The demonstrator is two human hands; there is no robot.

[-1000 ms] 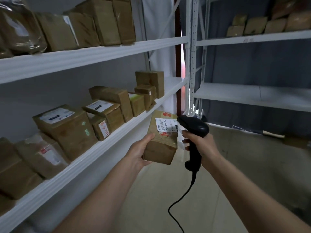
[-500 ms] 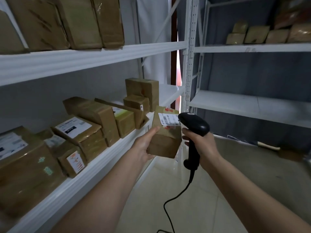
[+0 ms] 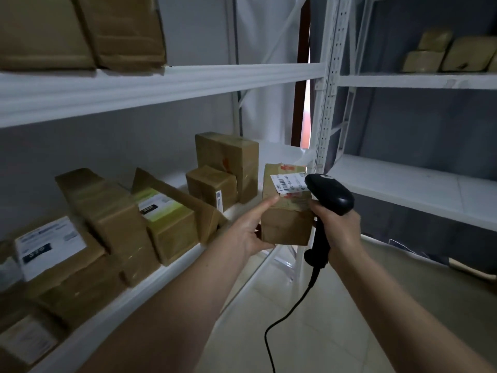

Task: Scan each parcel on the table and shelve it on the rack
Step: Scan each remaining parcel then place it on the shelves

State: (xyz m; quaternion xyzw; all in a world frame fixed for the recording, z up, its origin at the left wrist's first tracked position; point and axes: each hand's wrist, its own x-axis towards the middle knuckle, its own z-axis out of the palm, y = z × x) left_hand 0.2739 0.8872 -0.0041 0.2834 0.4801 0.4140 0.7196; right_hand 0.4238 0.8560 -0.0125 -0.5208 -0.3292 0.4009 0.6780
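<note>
My left hand [image 3: 248,230] grips a small brown cardboard parcel [image 3: 286,219] with a white barcode label on top. I hold it in the air just off the right end of the white rack's middle shelf [image 3: 172,267]. My right hand [image 3: 337,227] is closed around the handle of a black corded barcode scanner [image 3: 329,193]. The scanner's head sits right beside the parcel's label.
Several brown parcels [image 3: 226,168] stand along the middle shelf, with more on the upper shelf [image 3: 161,84]. A white perforated upright post [image 3: 326,103] stands just behind the held parcel. A second rack [image 3: 419,184] is at the right, its lower shelf bare. Tiled floor lies below.
I have moved along the rack toward its right end. The parcel and scanner have risen and come closer to the shelf's edge, and the shelved boxes have slid left in view.
</note>
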